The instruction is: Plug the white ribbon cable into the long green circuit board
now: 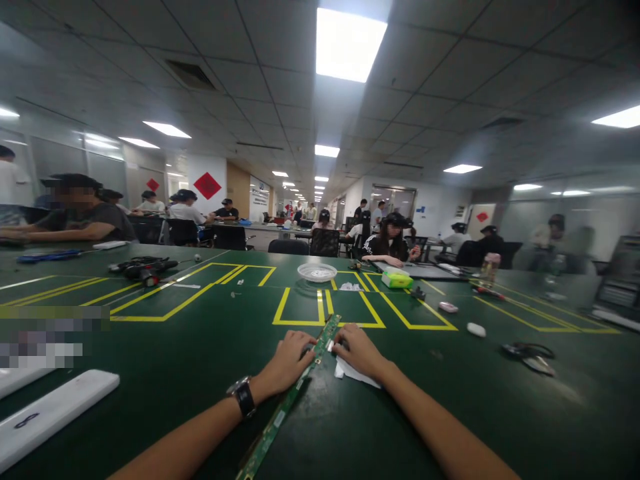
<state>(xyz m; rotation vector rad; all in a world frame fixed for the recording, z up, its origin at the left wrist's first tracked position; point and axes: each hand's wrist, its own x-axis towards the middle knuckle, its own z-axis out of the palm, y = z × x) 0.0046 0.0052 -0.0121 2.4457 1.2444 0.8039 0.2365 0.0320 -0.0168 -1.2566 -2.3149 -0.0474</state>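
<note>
A long narrow green circuit board strip [280, 413] lies diagonally on the dark green table [200, 373], running from near my body up to the yellow tape marks. My left hand [287, 363], with a wristwatch on the wrist, rests on the strip's left side with fingers curled onto it. My right hand [357, 350] presses down on a white cloth or paper [350, 372] beside the strip's upper part, fingers bent at the strip's edge.
A clear shallow dish [317, 271], a green-and-white box [397, 279], small white objects [476, 329] and black glasses-like item [530, 353] lie farther out. White flat panels [55, 413] sit at left. Tools [145, 268] lie at far left. Other people sit at tables around.
</note>
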